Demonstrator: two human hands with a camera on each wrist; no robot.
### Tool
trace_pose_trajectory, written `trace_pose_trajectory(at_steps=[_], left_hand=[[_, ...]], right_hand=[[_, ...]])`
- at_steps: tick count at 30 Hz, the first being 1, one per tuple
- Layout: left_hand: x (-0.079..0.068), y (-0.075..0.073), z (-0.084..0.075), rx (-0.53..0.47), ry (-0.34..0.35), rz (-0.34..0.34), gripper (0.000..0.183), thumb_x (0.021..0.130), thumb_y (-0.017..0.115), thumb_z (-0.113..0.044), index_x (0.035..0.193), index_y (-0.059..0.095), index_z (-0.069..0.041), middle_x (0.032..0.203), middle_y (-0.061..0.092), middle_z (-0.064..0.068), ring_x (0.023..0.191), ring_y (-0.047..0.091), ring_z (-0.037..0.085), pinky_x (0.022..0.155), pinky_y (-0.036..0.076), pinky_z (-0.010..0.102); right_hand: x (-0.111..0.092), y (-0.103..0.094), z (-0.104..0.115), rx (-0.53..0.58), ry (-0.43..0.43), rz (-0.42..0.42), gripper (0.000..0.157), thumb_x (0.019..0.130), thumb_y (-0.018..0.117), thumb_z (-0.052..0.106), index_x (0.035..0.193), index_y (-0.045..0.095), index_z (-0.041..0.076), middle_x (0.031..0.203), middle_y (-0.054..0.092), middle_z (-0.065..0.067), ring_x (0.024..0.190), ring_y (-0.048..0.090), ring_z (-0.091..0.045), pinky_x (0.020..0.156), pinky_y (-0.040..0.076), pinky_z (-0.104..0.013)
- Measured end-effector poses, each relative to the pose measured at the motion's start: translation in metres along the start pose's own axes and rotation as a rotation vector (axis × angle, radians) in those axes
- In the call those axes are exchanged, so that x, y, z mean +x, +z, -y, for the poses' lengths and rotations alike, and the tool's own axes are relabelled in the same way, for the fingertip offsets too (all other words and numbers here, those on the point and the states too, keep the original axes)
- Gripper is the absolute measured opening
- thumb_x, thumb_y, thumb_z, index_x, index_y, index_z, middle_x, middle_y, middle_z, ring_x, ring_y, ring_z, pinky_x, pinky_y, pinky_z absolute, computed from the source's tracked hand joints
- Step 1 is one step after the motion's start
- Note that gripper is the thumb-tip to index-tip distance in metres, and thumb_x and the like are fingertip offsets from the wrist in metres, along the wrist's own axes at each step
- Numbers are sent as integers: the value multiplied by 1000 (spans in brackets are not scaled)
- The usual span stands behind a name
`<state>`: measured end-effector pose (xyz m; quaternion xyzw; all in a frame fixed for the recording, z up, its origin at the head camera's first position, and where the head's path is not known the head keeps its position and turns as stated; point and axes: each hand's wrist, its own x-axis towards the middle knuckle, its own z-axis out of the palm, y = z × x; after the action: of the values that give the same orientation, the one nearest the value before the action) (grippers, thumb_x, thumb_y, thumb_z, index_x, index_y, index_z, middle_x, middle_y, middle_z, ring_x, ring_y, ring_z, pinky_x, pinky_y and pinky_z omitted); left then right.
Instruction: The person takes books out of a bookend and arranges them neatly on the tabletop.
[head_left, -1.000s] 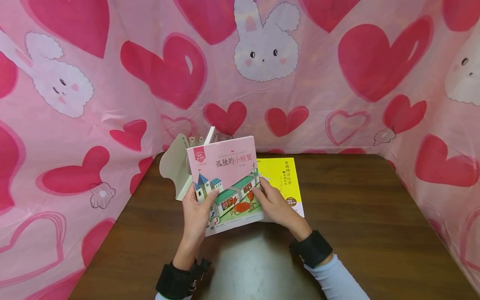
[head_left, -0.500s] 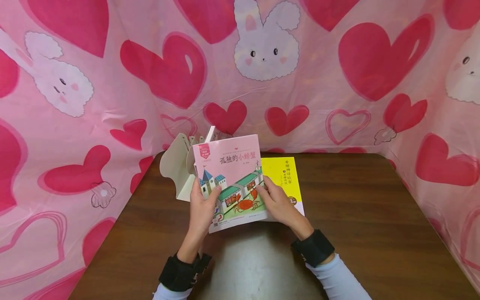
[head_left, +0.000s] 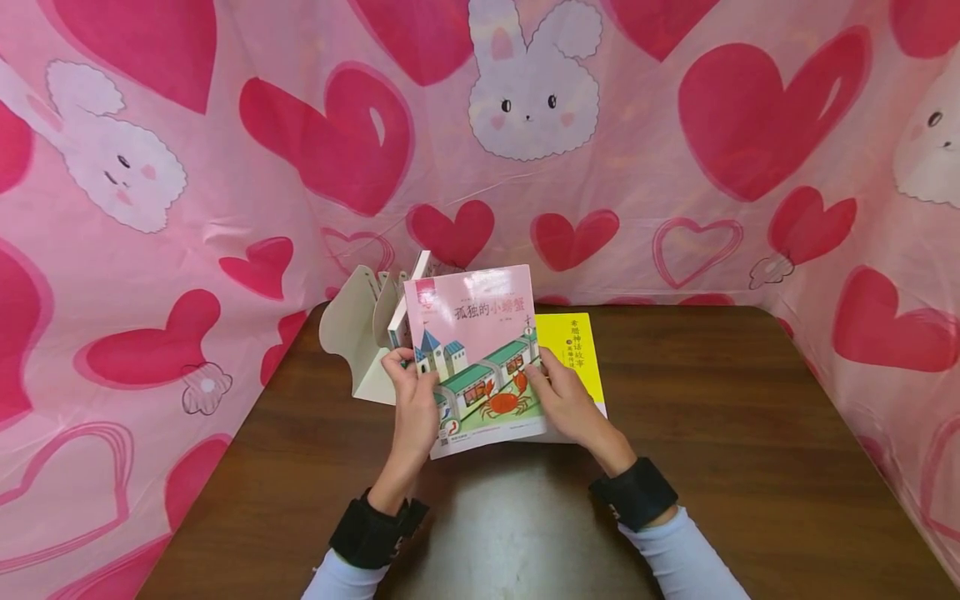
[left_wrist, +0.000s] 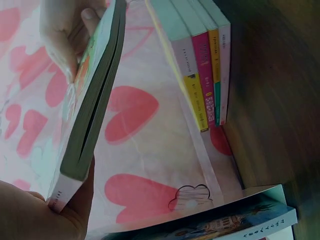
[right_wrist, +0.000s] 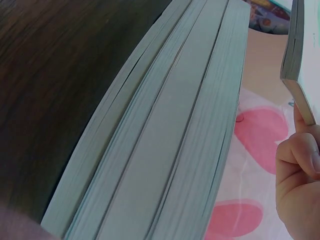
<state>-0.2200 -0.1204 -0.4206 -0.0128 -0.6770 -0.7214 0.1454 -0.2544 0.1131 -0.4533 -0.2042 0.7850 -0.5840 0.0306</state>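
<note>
A pink picture book (head_left: 480, 333) with a red crab and a green-roofed train on its cover is held up, tilted, above the table. My left hand (head_left: 412, 408) grips its left edge, thumb on the cover; in the left wrist view those fingers (left_wrist: 77, 210) pinch the spine end. At the opposite edge my right hand (head_left: 573, 400) holds it with the thumb on the front. Behind it lies a yellow-covered book (head_left: 570, 350), partly hidden, on top of a stack of several books (left_wrist: 215, 75). The stack's page edges (right_wrist: 165, 125) fill the middle of the right wrist view.
A cream-coloured book stand (head_left: 348, 321) is at the back left of the wooden table (head_left: 712, 467). Books (head_left: 422, 267) stand in it, one with a dark blue cover (left_wrist: 215, 225). A pink curtain (head_left: 637, 167) with hearts and rabbits surrounds the table.
Both hands have shifted the pink book slightly to the right and up, toward the yellow book. More of the books in the stand now shows. The left fingers have moved along the book's edge.
</note>
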Motion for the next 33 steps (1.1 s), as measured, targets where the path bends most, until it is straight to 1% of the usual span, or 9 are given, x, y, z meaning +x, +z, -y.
trace_pose_trajectory(at_steps=[5, 8, 10, 13, 18, 22, 25, 28, 33], left_hand=[[3, 3, 8, 92, 75, 19, 30, 107, 41, -3, 126, 20, -12, 120, 60, 21, 86, 71, 32, 72, 59, 28], [4, 4, 12, 166, 125, 23, 32, 107, 43, -2, 130, 23, -9, 117, 62, 20, 82, 70, 31, 70, 58, 27], [4, 4, 14, 188, 138, 26, 34, 107, 45, -2, 133, 24, -8, 116, 64, 19, 81, 70, 30, 69, 58, 27], [4, 4, 16, 201, 136, 43, 36, 108, 47, -3, 136, 25, -8, 118, 66, 17, 82, 71, 29, 69, 59, 28], [5, 6, 17, 193, 125, 97, 40, 107, 49, -2, 139, 26, -10, 122, 67, 14, 83, 72, 28, 68, 60, 32], [7, 7, 19, 198, 108, 133, 46, 106, 51, 0, 143, 26, -12, 129, 65, 14, 90, 73, 30, 71, 62, 36], [8, 8, 20, 199, 82, 149, 50, 105, 52, 0, 145, 26, -14, 132, 64, 14, 96, 72, 31, 74, 63, 37], [8, 10, 22, 200, 64, 158, 51, 104, 53, 1, 145, 26, -15, 134, 63, 14, 97, 71, 31, 75, 63, 38], [9, 13, 23, 230, 58, 174, 56, 103, 55, 3, 148, 27, -16, 134, 63, 15, 97, 71, 30, 77, 63, 39]], right_hand=[[0, -4, -2, 3, 8, -7, 42, 113, 51, 30, 149, 45, 8, 116, 70, -11, 92, 71, -24, 83, 59, -34], [0, -5, -4, 0, 19, -17, 45, 113, 52, 31, 151, 44, 9, 117, 70, -11, 93, 71, -24, 83, 59, -34], [-1, -6, -4, -6, 27, -24, 47, 112, 52, 32, 153, 43, 9, 118, 69, -10, 93, 70, -24, 84, 58, -33], [-2, -9, -6, -16, 41, -29, 51, 112, 53, 34, 154, 42, 9, 119, 69, -10, 94, 69, -24, 85, 58, -34], [-3, -14, -9, 2, 63, -34, 53, 112, 52, 37, 156, 40, 12, 120, 68, -9, 95, 70, -25, 85, 59, -36], [-2, -18, -11, -9, 77, -46, 52, 112, 52, 35, 156, 41, 10, 123, 67, -10, 97, 68, -26, 86, 58, -36], [-2, -21, -12, -15, 95, -52, 53, 112, 52, 35, 157, 40, 9, 125, 66, -11, 99, 67, -27, 86, 58, -35], [-2, -23, -13, -21, 103, -55, 53, 112, 52, 33, 157, 40, 8, 126, 65, -13, 99, 67, -28, 85, 58, -33], [-3, -26, -15, -43, 99, -65, 52, 113, 52, 31, 156, 41, 5, 123, 65, -15, 98, 66, -27, 83, 58, -32]])
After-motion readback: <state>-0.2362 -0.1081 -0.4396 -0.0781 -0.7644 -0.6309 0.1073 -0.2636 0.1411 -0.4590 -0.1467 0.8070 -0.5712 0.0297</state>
